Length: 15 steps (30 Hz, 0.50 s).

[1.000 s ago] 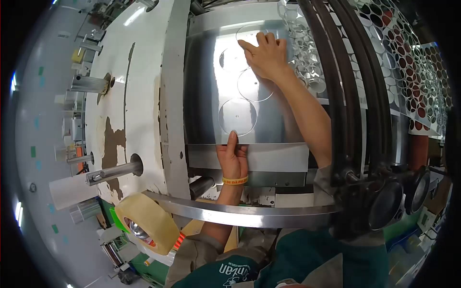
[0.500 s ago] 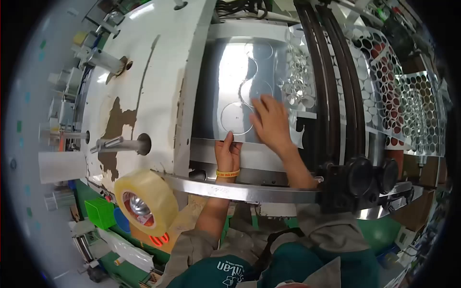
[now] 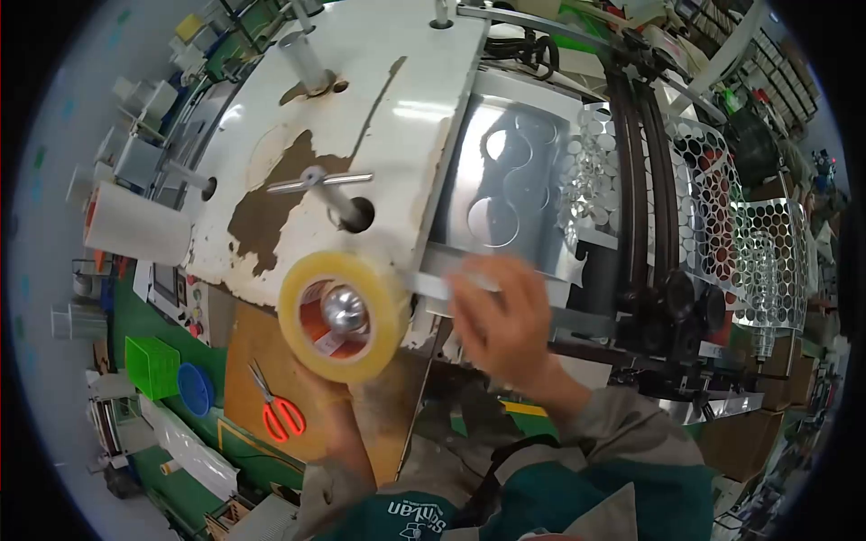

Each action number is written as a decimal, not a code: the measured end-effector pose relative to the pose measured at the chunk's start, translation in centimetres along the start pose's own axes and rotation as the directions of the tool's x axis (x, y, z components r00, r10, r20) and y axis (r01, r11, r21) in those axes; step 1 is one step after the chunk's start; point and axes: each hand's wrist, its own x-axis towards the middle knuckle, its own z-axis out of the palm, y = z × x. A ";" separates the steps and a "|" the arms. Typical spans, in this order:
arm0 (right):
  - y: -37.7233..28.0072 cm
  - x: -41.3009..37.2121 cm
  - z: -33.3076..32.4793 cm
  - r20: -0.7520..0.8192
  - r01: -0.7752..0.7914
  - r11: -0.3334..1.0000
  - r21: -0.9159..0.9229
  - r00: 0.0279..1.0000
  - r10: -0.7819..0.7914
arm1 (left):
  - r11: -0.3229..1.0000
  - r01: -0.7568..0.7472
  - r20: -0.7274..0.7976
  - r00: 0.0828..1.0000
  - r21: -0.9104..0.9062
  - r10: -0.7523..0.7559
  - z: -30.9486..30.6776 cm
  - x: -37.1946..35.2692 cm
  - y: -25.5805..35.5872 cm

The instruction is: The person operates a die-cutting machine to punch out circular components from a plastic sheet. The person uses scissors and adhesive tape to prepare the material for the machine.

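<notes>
A wide roll of clear yellowish tape [image 3: 298, 307] sits around a silver knob [image 3: 344, 310] by the front edge of the white machine. My left hand [image 3: 317, 380] is just below the roll, its fingers mostly hidden behind it. To the right of the roll, my right hand [image 3: 505, 316] hangs in front of the machine's opening, smeared by motion with its fingers bent. Whether it holds anything does not show. Beyond it, a shiny grey sheet with round outlines [image 3: 541, 194] lies flat in the opening.
Orange-handled scissors [image 3: 284, 418] rest on a brown board [image 3: 248, 338] at lower left. A green crate [image 3: 152, 368] and a blue round basket [image 3: 195, 389] are beside it. Dark rollers [image 3: 622, 189] cross the right side, with perforated sheeting [image 3: 771, 243] beyond.
My left hand has left the sheet's near edge and moved to the tape roll. My right hand has lifted off the sheet and come back toward me. The view has shifted left.
</notes>
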 end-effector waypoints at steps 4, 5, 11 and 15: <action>-1.2 1.3 1.9 0.359 -0.292 0.915 -0.278 0.852 0.381 | 0.978 0.127 0.131 0.986 -0.167 -0.105 -2.5 6.9 1.5; -1.8 1.4 1.8 0.455 -0.347 0.857 -0.382 0.736 0.501 | 0.966 0.156 0.133 0.983 -0.205 -0.131 -3.1 8.0 1.6; -2.6 1.0 2.2 0.395 -0.128 0.861 -0.493 0.848 0.353 | 0.912 0.140 0.030 0.990 -0.385 -0.139 -5.5 10.2 2.6; -1.6 0.2 3.2 0.315 -0.189 0.797 -0.574 0.848 0.427 | 0.940 0.147 0.191 0.978 -0.307 -0.090 -5.9 11.6 2.3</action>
